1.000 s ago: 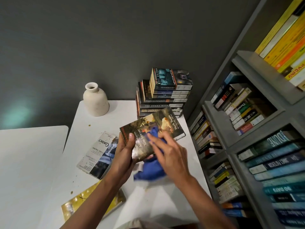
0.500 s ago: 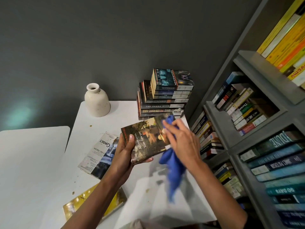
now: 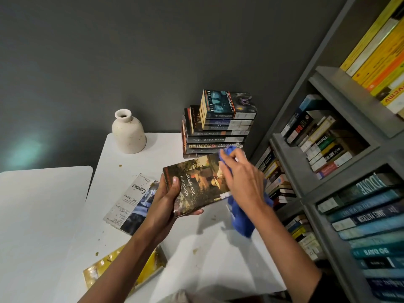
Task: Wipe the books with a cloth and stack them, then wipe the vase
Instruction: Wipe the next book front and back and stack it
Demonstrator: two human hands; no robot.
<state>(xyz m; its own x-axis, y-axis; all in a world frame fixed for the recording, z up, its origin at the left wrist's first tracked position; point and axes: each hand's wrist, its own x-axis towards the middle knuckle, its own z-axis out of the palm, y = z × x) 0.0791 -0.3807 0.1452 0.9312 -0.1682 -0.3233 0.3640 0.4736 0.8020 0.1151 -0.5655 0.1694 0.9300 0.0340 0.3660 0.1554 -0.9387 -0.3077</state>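
the right hand [image 3: 242, 180] lies over the far end of the tom sawyer book [image 3: 196, 186] and hides that part of the cover; its fingertips are blurred. most of the blue cloth [image 3: 242, 221] is under that hand, and only a tuft and a hanging tail show. the fingers of the left hand [image 3: 164, 202] are mostly out of sight beneath the book. the held book hides the lowest spines of the stack [image 3: 218, 132]. the left forearm crosses the yellow book [image 3: 102, 270], whose title is unreadable. the left hand covers an edge of the contact book [image 3: 131, 204]. the bookshelf [image 3: 349, 90] is cut off by the right edge, and the counter [image 3: 153, 154] by the bottom.
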